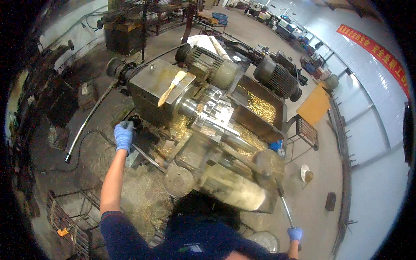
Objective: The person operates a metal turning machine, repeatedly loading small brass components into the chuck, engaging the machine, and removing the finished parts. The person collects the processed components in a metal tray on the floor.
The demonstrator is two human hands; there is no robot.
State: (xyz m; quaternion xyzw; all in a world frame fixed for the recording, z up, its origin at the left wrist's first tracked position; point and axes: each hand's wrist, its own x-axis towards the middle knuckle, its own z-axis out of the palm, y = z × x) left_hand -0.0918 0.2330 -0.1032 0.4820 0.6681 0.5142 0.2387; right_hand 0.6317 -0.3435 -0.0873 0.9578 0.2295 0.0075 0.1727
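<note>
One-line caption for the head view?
Person at a lathe: gloved left hand on a black knob, gloved right hand gripping a long lever.

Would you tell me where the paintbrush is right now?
In the head view, the paintbrush lies on the machine's flat metal housing, upper centre, above the left hand.

Paintbrush [172, 87] lying on the grey machine housing [151, 82]. Brass parts [261, 107] heaped in a dark tray [255, 123]. Two ribbed motors [277, 78] behind. Orange board [315, 105] beside a wire rack [307, 132]. Red banner [375, 50] on the wall.
</note>
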